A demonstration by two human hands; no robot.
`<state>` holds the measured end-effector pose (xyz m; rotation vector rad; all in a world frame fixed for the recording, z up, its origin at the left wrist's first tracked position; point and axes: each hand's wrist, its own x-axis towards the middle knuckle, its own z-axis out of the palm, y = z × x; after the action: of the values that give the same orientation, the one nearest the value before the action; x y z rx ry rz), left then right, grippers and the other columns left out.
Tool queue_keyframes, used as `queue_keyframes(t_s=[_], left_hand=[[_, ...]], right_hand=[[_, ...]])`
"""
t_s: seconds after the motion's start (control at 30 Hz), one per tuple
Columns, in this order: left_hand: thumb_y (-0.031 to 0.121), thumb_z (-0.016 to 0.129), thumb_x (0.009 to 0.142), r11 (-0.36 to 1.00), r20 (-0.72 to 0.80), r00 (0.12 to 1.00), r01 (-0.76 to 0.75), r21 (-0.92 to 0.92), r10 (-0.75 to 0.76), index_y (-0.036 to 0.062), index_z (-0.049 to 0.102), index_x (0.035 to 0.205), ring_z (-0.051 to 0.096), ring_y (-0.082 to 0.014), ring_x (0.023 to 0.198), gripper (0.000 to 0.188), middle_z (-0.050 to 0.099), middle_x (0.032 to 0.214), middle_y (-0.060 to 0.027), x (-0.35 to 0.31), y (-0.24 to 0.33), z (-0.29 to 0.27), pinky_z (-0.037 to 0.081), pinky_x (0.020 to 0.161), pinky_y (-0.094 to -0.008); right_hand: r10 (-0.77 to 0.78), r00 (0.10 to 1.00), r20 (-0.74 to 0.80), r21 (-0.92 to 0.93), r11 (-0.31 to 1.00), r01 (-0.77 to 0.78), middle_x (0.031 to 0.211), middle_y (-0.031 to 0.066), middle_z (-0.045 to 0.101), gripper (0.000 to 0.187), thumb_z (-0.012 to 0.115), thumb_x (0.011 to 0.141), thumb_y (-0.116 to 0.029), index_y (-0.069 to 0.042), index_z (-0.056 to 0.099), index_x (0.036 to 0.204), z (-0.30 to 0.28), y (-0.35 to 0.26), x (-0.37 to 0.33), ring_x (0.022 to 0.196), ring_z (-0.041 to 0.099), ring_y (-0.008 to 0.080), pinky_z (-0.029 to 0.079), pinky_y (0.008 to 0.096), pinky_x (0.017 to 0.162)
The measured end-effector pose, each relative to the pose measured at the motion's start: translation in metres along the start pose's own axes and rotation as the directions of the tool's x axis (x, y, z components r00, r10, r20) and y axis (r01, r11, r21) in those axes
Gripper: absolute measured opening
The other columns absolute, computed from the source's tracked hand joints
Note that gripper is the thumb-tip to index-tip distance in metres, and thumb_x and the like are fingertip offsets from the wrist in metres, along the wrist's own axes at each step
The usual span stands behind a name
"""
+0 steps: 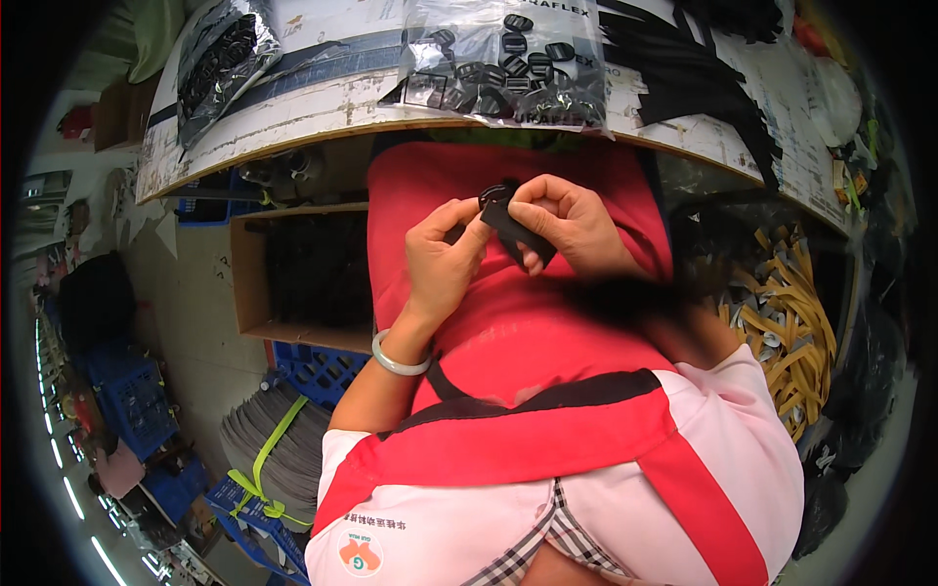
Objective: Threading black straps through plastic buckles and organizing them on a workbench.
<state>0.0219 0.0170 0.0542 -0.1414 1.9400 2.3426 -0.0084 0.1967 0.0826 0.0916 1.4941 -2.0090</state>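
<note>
Above my lap, in front of the red apron point(518, 332), both hands work close together on one small piece. My left hand point(445, 254) pinches a black plastic buckle point(493, 195) at its edge, thumb and fingers closed. A short, flat black webbing strap point(520, 234) runs from the buckle down to the right. Thumb and forefinger of my right hand point(576, 225) are closed on this strap beside the buckle. Fingers partly cover where strap and buckle meet, so how far it is threaded cannot be made out.
On the worn white table point(342, 107) lies a clear bag of black buckles point(508, 73), with another bag point(225, 63) to the left. Black straps point(699, 98) hang over its right edge. Below are a cardboard box point(249, 273), yellow straps point(791, 322) and a grey bundle point(264, 430).
</note>
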Motion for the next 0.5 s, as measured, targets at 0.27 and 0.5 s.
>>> queue_keyframes(t_s=[0.27, 0.5], left_hand=[[0.0, 0.068, 0.084, 0.959, -0.024, 0.982, -0.175, 0.221, 0.185, -0.0027, 0.069, 0.094, 0.048, -0.0057, 0.061, 0.01, 0.055, 0.07, 0.0008, 0.003, -0.006, -0.002, 0.037, 0.053, -0.0228], [-0.002, 0.07, 0.08, 0.786, 0.019, 0.895, -0.401, 0.471, 0.446, -0.0007, 0.069, 0.092, 0.048, -0.0093, 0.055, 0.012, 0.056, 0.069, -0.0035, 0.007, -0.01, 0.004, 0.038, 0.05, -0.0242]], right_hand=[[-0.075, 0.993, -0.088, 0.036, 0.996, 0.078, 0.078, 0.0063, 0.065, 0.017, 0.063, 0.093, -0.012, 0.001, 0.057, 0.101, -0.002, 0.008, 0.005, 0.061, 0.064, 0.0107, 0.055, 0.0219, 0.052], [-0.129, 0.973, -0.194, 0.088, 0.985, 0.148, 0.076, 0.0057, 0.064, 0.016, 0.062, 0.093, -0.011, 0.001, 0.056, 0.101, 0.003, 0.014, 0.006, 0.06, 0.063, 0.0096, 0.056, 0.0225, 0.051]])
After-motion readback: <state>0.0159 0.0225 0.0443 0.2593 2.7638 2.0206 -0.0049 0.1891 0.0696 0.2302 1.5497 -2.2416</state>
